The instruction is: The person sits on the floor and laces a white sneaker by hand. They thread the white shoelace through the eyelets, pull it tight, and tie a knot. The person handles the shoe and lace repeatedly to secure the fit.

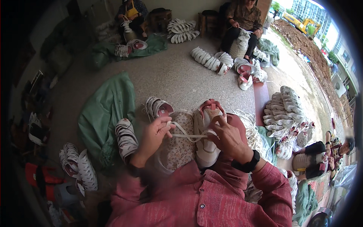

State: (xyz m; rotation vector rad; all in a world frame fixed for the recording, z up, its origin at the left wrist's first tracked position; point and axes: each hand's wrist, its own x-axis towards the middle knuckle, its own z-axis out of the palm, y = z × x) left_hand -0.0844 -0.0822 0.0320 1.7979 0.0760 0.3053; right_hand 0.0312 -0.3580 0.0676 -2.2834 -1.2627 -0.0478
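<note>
A white shoe with a pink lining and tongue (pixel 207 153) rests at my lap, its heel opening pointing away from me. White shoelace (pixel 186 135) stretches in a loop from the shoe to the left. My left hand (pixel 153 138) pinches the lace between thumb and fingers, beside the shoe. Over the shoe's upper, my right hand (pixel 231 140) closes its fingers on the lace near the eyelets; the fingertips partly cover that spot. A floral-patterned cloth pad (pixel 180 151) lies between my hands, under the lace.
Stacked white shoes (pixel 126 138) stand left of my lap, near a green sack (pixel 109 109). To the right lie a bundle of loose white laces (pixel 247 126) and a large shoe pile (pixel 285 109). Two people (pixel 244 19) work with laces at the back; another person (pixel 332 155) sits far right.
</note>
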